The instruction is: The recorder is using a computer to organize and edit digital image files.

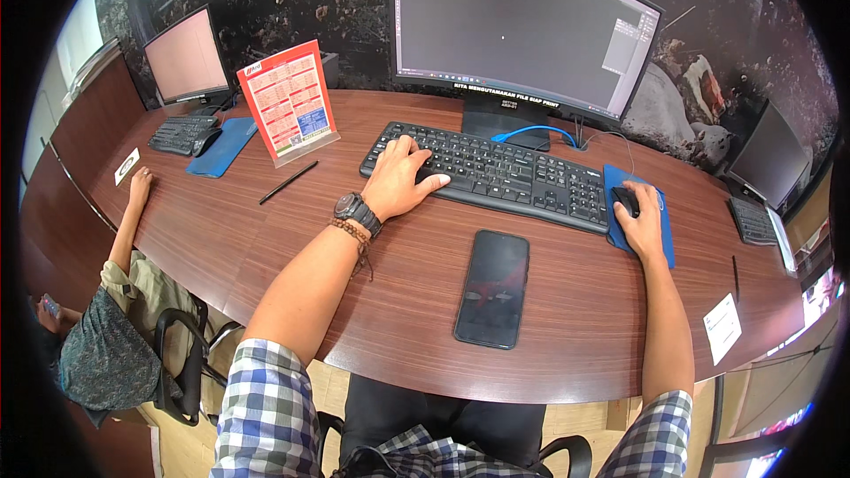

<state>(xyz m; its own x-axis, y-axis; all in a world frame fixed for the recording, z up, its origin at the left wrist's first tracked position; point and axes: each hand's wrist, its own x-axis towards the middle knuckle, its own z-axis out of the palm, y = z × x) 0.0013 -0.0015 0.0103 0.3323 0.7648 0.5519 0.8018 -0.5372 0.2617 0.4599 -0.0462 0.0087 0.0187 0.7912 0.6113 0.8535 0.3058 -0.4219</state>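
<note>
My left hand (400, 179) rests on the left part of a black keyboard (496, 172), fingers spread over the keys. A dark watch (356, 210) and a beaded bracelet sit on that wrist. Over to the right, my right hand (643, 223) is wrapped round a black computer mouse (626, 202) on a blue mouse pad (666, 246). A black phone (492, 290) lies face up on the desk between my forearms, its screen dark. Behind the keyboard stands a wide monitor (522, 26) showing a mostly dark grey program window with a small pointer near the middle.
A red-and-white sign in a clear stand (290, 102) and a black pen (289, 182) are left of the keyboard. Further left, another person's hand (141, 186) rests by a second monitor (187, 55). A white paper (722, 328) lies at the desk's right.
</note>
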